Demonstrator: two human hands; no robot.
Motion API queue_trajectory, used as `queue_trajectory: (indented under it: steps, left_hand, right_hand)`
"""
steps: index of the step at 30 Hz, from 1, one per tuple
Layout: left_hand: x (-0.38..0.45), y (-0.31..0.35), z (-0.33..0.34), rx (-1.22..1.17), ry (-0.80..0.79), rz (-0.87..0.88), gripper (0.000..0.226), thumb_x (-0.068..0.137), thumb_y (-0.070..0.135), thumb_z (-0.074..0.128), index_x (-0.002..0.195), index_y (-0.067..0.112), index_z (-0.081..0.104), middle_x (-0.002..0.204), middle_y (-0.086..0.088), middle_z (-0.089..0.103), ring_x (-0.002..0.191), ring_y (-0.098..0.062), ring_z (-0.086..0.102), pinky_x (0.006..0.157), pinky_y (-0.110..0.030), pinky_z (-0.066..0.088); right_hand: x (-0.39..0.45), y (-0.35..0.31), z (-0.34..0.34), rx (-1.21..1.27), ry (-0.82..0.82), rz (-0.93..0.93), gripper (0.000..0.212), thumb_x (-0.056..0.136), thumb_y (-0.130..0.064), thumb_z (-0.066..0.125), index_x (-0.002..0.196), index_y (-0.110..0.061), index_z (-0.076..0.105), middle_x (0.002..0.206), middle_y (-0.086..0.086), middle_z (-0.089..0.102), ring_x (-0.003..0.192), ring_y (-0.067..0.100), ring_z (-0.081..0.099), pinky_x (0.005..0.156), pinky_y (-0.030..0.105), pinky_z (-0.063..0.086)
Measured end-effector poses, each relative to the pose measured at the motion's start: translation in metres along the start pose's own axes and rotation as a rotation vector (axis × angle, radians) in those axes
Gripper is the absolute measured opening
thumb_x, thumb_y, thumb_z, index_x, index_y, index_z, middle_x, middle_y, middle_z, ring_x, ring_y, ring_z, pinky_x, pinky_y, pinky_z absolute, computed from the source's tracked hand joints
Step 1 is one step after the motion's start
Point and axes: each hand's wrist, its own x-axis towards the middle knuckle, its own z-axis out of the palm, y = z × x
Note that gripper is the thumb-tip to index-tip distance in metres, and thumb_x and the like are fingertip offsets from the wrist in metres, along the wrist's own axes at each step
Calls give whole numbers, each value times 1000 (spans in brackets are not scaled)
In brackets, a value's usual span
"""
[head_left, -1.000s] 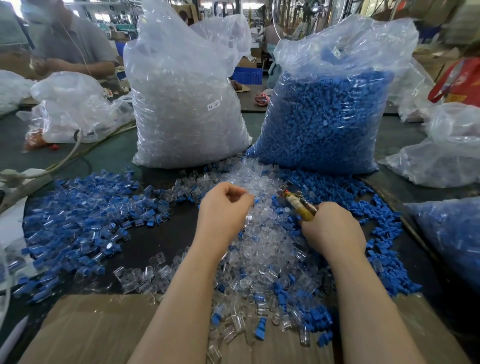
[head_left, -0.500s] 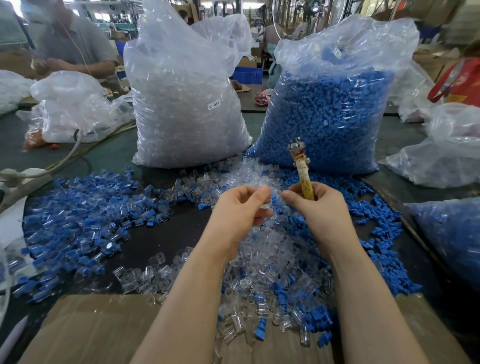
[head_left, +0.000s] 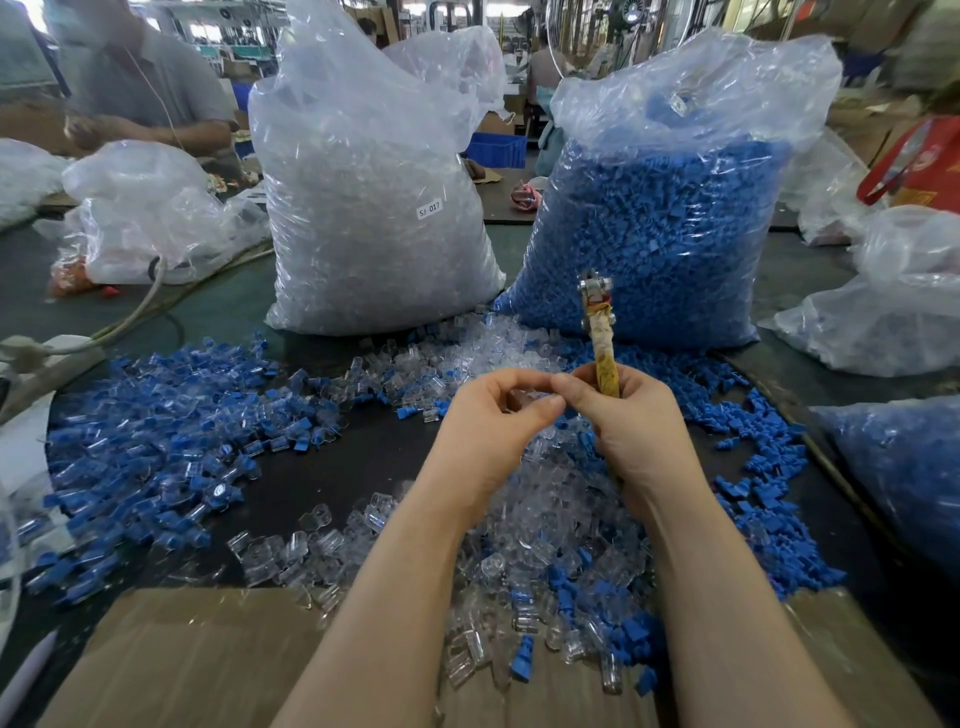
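Pinching a clear plastic housing (head_left: 522, 399) at frame centre with left hand (head_left: 488, 421); gripping tape-wrapped tool (head_left: 605, 358) upright in right hand (head_left: 631, 423), fingertips also meeting the housing. Could drop it into the clear pile (head_left: 550, 535) below on a loosened pinch; could tip the tool, grip being shared.

Dark table (head_left: 332, 473): loose clear pcs (head_left: 550, 525), blue pcs (head_left: 156, 415), two full bags, cardboard (head_left: 171, 660).
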Motion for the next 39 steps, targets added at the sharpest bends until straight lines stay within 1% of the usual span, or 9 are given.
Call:
queue_trajectory:
  steps: [8,16,21,24,26,27,32,37,39]
  left_hand:
    - [0,0,-3,16,104,106,5,84,20,76,85,19,72,71,1,58,62,-5,49,56,-15,44]
    - [4,-1,-6,-149,171,21,6,89,19,70,91,13,71,62,14,61,48,4,48,53,-12,38]
    - [3,3,-6,-144,37,-94,20,97,16,55,108,11,70,53,16,53,53,-4,41,53,-17,35]
    - [3,5,-3,-169,-3,-126,32,96,2,43,118,8,66,62,7,54,54,-6,44,53,-20,38]
    - [3,5,-4,-137,32,-109,28,102,8,43,124,9,61,69,5,58,56,-4,49,52,-17,42]
    - [3,4,-4,-130,50,-94,27,103,11,44,124,9,61,71,5,61,58,-4,52,53,-16,43]
    - [3,1,-7,-158,176,-31,11,94,16,64,100,17,74,77,6,75,66,-3,67,58,-13,49]
    - [0,5,-7,-258,320,32,4,84,11,75,82,14,75,73,-2,75,65,-8,70,58,-15,51]
    - [-1,6,-7,-272,334,38,3,84,10,75,82,12,75,72,-4,75,65,-8,69,58,-17,53]
  right_hand:
    - [-3,-1,1,57,-102,12,12,87,-25,72,78,-17,71,45,-12,49,39,3,41,38,13,33]
    - [-4,-3,3,46,-202,-83,15,87,5,64,94,-8,70,68,-6,70,50,-3,57,50,8,42]
    - [-6,1,7,9,-126,-141,12,94,-3,59,93,-9,69,70,-3,72,49,-5,55,49,6,40]
    - [-3,5,6,-92,-50,-146,10,94,-10,62,93,-16,70,80,2,75,55,4,59,54,19,46]
    - [-2,6,6,-120,-4,-150,10,94,-13,63,90,-20,69,85,7,74,76,23,67,67,38,55]
    - [-1,6,6,-121,11,-161,10,93,-13,64,89,-21,69,84,5,74,82,25,67,73,36,55]
    - [1,7,7,-163,11,-223,12,92,-15,67,85,-25,65,77,-14,73,76,3,68,66,10,50]
    - [-3,7,10,-303,16,-298,9,91,-24,68,87,-16,66,79,2,71,77,21,65,72,38,54]
    - [-4,7,12,-319,17,-327,13,91,-26,68,88,-14,65,78,7,69,74,23,62,68,36,51]
